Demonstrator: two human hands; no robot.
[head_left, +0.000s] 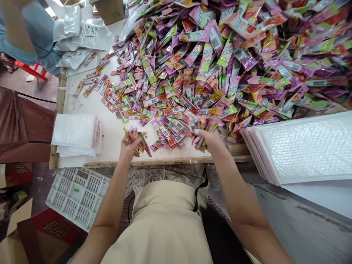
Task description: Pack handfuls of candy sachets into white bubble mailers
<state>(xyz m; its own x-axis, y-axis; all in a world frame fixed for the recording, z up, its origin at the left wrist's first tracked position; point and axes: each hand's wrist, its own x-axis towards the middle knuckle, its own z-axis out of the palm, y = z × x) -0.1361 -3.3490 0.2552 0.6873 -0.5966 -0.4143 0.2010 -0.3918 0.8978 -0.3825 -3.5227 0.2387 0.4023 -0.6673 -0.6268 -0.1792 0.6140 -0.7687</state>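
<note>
My left hand [128, 148] is closed round a small bunch of sachets [140, 143] in green, pink and orange, just over the table's front edge. Another bunch of sachets [204, 132] is gripped in my right hand [211, 140], slightly blurred, at the near side of the heap. Between the two hands lies a low cluster of loose sachets [172, 132], some with barcodes facing up. Beyond them a large heap of the same slim sachets [209, 66] covers most of the table.
White padded mailers are stacked at left [75, 130] and, larger, at right [310, 146]. Sealed silver-white parcels [90, 35] lie at the back left beside another person's arm [19, 29]. Below the table stand a white plastic crate [78, 194] and an open carton [46, 231]. A wooden strip [165, 161] edges the table.
</note>
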